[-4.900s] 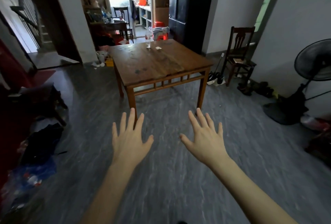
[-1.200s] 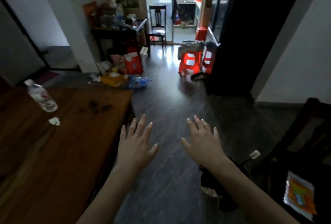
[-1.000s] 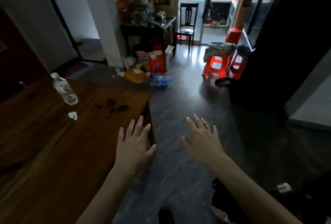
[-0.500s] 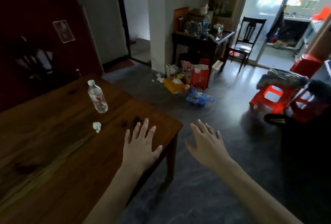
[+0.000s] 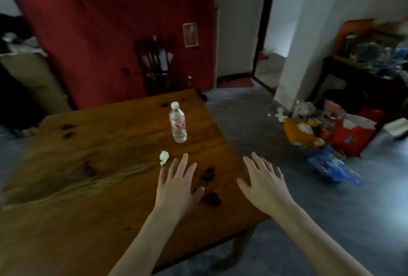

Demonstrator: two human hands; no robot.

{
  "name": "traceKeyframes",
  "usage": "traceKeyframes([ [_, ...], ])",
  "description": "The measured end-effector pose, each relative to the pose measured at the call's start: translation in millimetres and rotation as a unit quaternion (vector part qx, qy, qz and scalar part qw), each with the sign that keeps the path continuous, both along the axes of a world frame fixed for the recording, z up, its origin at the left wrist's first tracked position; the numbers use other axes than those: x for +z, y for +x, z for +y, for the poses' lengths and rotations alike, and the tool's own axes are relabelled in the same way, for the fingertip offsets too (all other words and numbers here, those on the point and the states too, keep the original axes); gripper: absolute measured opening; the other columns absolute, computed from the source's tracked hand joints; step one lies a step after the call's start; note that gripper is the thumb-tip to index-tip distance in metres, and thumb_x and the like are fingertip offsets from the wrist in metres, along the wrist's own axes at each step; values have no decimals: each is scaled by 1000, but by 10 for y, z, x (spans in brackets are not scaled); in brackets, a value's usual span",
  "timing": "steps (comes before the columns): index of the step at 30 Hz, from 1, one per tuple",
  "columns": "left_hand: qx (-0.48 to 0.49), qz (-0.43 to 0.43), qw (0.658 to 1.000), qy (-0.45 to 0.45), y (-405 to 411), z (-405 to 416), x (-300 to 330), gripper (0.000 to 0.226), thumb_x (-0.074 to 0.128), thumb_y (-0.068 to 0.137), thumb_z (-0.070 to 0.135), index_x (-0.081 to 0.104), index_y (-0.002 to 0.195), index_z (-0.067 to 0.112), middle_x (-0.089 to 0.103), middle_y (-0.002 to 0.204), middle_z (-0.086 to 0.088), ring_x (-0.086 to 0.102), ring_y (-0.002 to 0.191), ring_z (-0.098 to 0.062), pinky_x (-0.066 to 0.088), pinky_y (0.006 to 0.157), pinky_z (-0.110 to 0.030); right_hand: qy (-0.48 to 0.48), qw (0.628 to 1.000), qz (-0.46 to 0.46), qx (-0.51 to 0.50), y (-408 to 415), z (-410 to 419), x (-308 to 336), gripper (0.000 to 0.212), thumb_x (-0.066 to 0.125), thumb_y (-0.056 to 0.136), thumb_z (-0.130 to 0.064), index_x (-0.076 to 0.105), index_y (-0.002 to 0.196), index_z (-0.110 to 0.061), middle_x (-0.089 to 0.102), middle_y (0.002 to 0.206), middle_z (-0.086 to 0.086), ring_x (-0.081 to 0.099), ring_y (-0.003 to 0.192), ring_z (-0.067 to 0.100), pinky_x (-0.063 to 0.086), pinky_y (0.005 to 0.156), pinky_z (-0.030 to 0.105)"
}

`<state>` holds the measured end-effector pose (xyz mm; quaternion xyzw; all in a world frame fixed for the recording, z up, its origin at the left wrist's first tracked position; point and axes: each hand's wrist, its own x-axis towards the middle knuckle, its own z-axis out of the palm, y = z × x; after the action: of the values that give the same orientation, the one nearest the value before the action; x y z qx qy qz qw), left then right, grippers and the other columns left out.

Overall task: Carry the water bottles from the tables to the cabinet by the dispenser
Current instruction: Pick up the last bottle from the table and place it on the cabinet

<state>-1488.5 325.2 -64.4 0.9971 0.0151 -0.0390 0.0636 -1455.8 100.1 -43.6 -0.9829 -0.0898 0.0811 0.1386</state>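
A clear plastic water bottle [image 5: 178, 122] with a white cap and a red-and-white label stands upright on the brown wooden table [image 5: 92, 165]. My left hand [image 5: 178, 184] hovers over the table with its fingers spread, a short way in front of the bottle, holding nothing. My right hand [image 5: 263, 184] is also flat and spread, above the table's right edge, empty. A crumpled white tissue [image 5: 164, 157] lies between the bottle and my left hand.
A dark chair [image 5: 157, 66] stands behind the table against the red wall [image 5: 106, 21]. Bags and litter [image 5: 326, 134] are heaped on the floor at the right, beside a white pillar [image 5: 309, 39] and a cluttered dark side table [image 5: 364, 70]. A doorway [image 5: 268, 32] opens behind.
My view has swung left, so the bottle now sits nearer the centre, straight ahead of my left hand. Both hands stay spread and empty and now hover over the table's near corner.
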Motion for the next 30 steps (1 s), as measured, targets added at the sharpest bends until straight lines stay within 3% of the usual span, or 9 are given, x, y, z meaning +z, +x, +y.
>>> traceKeyframes([
  [12, 200, 28, 979, -1, 145, 316, -44, 73, 41, 98, 62, 14, 159, 32, -8, 170, 2, -1, 157, -23, 8, 125, -51, 16, 983, 29, 180, 1085, 554, -95, 72, 43, 98, -56, 12, 158, -30, 5, 167, 0, 7, 154, 24, 11, 122, 54],
  [30, 196, 98, 975, -46, 2024, 986, -402, 73, 41, 98, 63, 19, 159, 29, 2, 171, 0, 2, 157, -23, 5, 126, -51, -30, 980, 67, 187, 2635, 1261, -358, 72, 42, 98, -57, 10, 157, -32, 2, 167, -1, 6, 154, 20, 11, 122, 51],
])
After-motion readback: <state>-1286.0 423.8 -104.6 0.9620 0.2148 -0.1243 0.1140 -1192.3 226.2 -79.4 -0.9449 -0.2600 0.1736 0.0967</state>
